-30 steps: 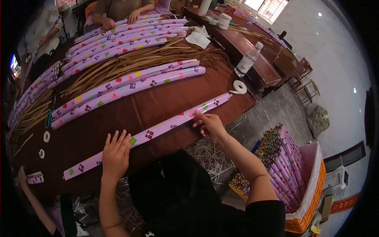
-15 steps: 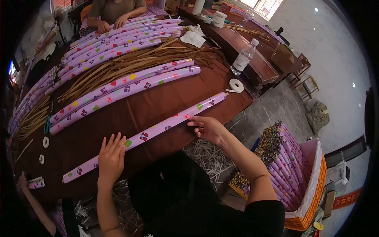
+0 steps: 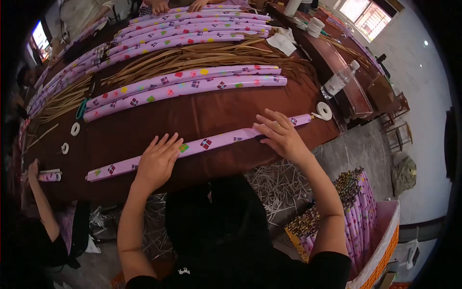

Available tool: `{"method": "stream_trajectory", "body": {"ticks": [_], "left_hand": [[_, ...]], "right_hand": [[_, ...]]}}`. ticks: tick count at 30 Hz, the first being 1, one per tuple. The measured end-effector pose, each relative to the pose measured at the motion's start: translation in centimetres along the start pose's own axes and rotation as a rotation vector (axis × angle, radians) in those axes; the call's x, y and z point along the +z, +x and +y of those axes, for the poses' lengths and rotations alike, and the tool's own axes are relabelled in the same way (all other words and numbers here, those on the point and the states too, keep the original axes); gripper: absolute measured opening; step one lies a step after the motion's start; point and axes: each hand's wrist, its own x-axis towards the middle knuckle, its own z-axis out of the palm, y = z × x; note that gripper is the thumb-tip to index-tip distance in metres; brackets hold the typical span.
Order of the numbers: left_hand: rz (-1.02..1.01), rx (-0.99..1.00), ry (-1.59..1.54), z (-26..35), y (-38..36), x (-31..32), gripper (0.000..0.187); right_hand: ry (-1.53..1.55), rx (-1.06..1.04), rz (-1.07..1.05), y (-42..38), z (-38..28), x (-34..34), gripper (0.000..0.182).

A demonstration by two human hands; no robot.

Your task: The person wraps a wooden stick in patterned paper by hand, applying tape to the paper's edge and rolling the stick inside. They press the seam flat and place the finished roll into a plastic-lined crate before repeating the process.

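Observation:
A long, thin roll of purple patterned paper (image 3: 219, 142) lies across the table in front of me. My left hand (image 3: 158, 161) rests flat on its left part, fingers stretched out. Over its right part is my right hand (image 3: 280, 135), fingers spread, with the fingertips at the roll. A thin tan end sticks out of the roll's right tip, beside a roll of white tape (image 3: 324, 111). Two thicker purple rolls (image 3: 187, 94) lie farther back, parallel to each other.
Brown strips (image 3: 192, 60) and more purple rolls (image 3: 187, 29) cover the far table. A water bottle (image 3: 340, 79) stands at right. An orange crate (image 3: 382, 255) of finished-looking rolls is on the floor. Co-workers' hands show at the far side and left. Teal scissors (image 3: 82, 109) lie at left.
My right hand has gone from curled fingers beside the roll to spread fingers over it, farther right. My left hand stays on the roll. The camera view has shifted.

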Motion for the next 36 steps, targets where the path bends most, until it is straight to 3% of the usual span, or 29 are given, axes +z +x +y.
{"method": "stream_trajectory", "body": {"ticks": [5,9,11,15,18,20,26,29,36], "left_hand": [[0.068,0.075,0.006,-0.4,0.0,0.3,0.035],[0.069,0.061,-0.008,-0.4,0.0,0.2,0.034],[0.079,0.070,-0.033,-0.4,0.0,0.2,0.034],[0.061,0.070,-0.026,-0.2,0.2,0.0,0.036],[0.003,-0.015,-0.046,0.9,0.7,-0.7,0.041],[-0.045,-0.139,0.214,2.7,1.5,-0.5,0.047],[0.275,-0.213,0.295,8.1,6.6,6.2,0.054],[0.326,-0.269,0.377,9.0,7.1,7.6,0.056],[0.278,-0.191,0.392,8.2,6.8,7.4,0.063]], "right_hand": [[0.130,0.009,-0.186,0.5,2.7,2.4,0.053],[0.073,-0.029,-0.192,-0.2,3.1,3.2,0.057],[-0.101,-0.123,-0.149,-0.4,3.1,3.2,0.065],[-0.101,-0.129,-0.173,-0.8,3.7,3.6,0.072],[-0.116,-0.146,-0.193,-0.9,4.0,3.9,0.072],[-0.094,-0.154,-0.196,-0.9,4.0,4.0,0.071],[-0.108,-0.153,-0.233,-0.5,3.9,3.5,0.060],[-0.064,-0.149,-0.250,-0.2,3.7,3.1,0.054],[-0.063,-0.192,-0.249,0.1,4.1,3.1,0.056]]}}
